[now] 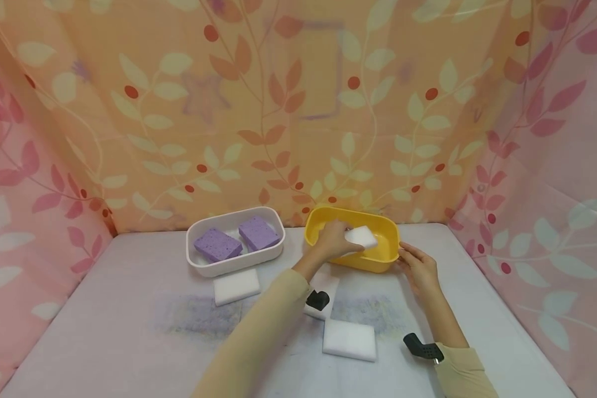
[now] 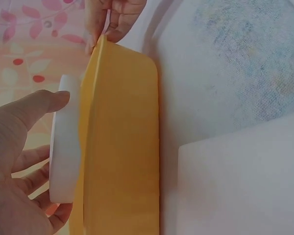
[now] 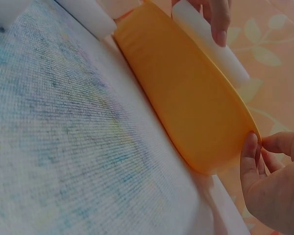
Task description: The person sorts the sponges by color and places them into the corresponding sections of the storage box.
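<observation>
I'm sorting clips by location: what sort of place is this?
Perhaps a makeshift indoor workspace: leaf-patterned fabric hangs round three sides of a white-topped table, which bears a yellow tub and a white tub.

Leaf-patterned orange and pink cloth (image 1: 323, 160) around three sides of a white table (image 1: 104, 331) shows a small curtained booth, whether in a home cannot be told.
</observation>
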`<state>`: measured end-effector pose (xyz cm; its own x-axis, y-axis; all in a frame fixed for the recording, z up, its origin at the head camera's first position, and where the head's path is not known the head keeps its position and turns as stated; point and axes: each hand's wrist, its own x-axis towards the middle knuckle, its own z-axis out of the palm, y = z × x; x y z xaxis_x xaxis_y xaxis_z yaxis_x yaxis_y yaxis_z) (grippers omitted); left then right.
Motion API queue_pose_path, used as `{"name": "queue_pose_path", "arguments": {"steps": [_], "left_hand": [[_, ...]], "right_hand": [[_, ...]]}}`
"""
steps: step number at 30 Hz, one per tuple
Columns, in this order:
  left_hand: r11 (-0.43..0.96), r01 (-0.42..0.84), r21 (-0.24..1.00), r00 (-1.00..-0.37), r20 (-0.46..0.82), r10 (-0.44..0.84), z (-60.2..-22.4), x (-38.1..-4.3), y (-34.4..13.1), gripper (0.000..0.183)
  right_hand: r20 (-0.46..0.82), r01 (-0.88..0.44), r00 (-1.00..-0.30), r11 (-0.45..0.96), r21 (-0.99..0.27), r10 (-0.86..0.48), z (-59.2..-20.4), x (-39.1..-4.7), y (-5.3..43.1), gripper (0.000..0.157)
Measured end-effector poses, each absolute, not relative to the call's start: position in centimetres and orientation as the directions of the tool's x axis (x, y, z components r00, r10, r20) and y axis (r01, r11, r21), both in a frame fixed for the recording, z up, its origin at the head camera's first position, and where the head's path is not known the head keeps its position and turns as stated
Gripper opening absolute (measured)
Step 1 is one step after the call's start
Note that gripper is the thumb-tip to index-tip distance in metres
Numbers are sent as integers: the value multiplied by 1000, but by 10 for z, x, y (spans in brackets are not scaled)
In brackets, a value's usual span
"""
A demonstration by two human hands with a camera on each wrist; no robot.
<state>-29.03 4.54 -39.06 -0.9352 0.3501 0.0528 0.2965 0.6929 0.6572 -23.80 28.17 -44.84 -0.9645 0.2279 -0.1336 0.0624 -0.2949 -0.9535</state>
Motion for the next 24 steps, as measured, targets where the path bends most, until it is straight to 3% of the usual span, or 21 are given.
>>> {"name": "queue_pose_path", "arguments": {"steps": [20,24], "left_hand": [[719,213,662,-968,41,249,-389,-296,63,62],[732,212,648,-970,46,240,-390,-298,66,61]], "right_hand": [[-164,85,-957,-307,-948,241,-447,-237,280,22],[-154,81,-959,-291,-953,239,-447,-237,279,29]]}}
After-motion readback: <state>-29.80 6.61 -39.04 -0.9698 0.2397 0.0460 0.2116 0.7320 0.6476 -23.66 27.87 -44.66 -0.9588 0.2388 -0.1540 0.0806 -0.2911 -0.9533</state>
